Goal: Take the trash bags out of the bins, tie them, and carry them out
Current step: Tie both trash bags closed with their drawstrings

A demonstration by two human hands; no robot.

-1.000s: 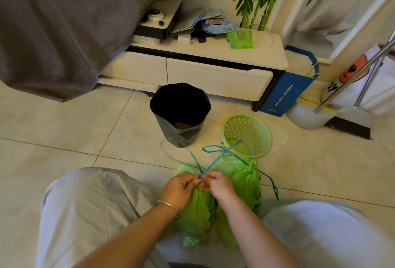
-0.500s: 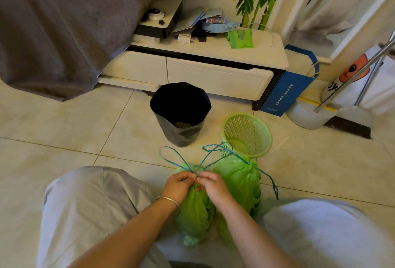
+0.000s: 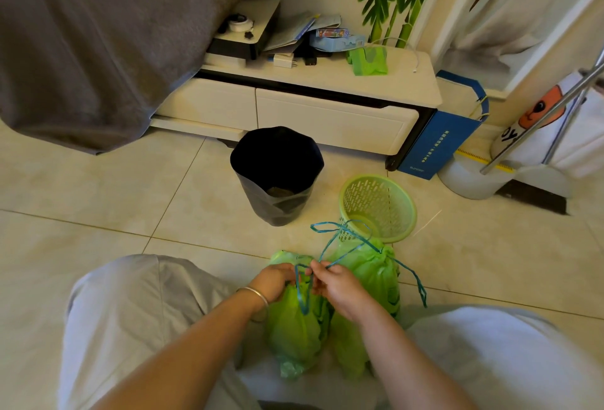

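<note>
Left hand (image 3: 273, 282), with a metal bangle (image 3: 256, 295) at the wrist, is curled closed with its fingertips pinching the blue drawstring (image 3: 340, 243) at the mouth of the nearer green trash bag (image 3: 297, 328). Right hand (image 3: 340, 285) is likewise closed, thumb and forefinger gripping the same drawstring just beside the left hand; the two hands almost touch. One loop of the drawstring hangs down over the front of the nearer green trash bag; other loops rise from the pinch point toward the green basket bin (image 3: 380, 205).

All positions below are given relative to the nearer green trash bag, which lies on the tiled floor (image 3: 98, 200) between the person's two knees in light grey trousers (image 3: 130, 328).

A second green trash bag (image 3: 369, 275) lies touching it on the right, its neck gathered shut by the drawstring, one end of which trails down its right side. The green basket bin stands just beyond the second bag, with no liner visible. A bin lined with a black trash bag (image 3: 277, 177) stands beyond and slightly left, apart from both green bags. Farther back is a low white cabinet (image 3: 327, 109) with two drawers. A blue paper bag (image 3: 438, 145) leans at the cabinet's right end. A grey bedcover (image 3: 98, 34) hangs at far left.
</note>
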